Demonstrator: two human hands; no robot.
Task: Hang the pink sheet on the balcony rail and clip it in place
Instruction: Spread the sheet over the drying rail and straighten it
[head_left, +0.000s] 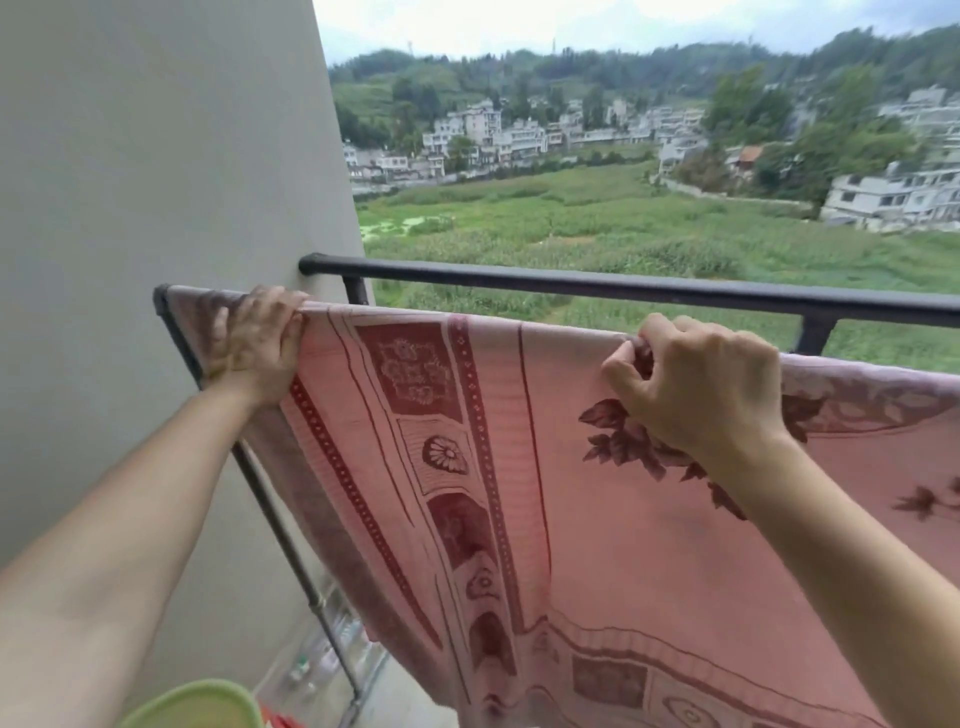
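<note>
On the balcony, in the head view, the pink sheet (597, 467) is draped over a bar of a dark drying rack (176, 332) standing just inside the black balcony rail (623, 288), and it hangs down toward the floor with its dark red patterned border showing. The left hand (257, 348) is laid over the top fold near the rack's corner beside the grey wall (156, 156); its grip is closed around cloth and bar together. The right hand (696, 384) is set further along the same edge, fingers curled, and the fold is pinched between thumb and fingertips (621, 364). A green basin (197, 706) is seen at the bottom edge. Whether a clip is held cannot be told.
</note>
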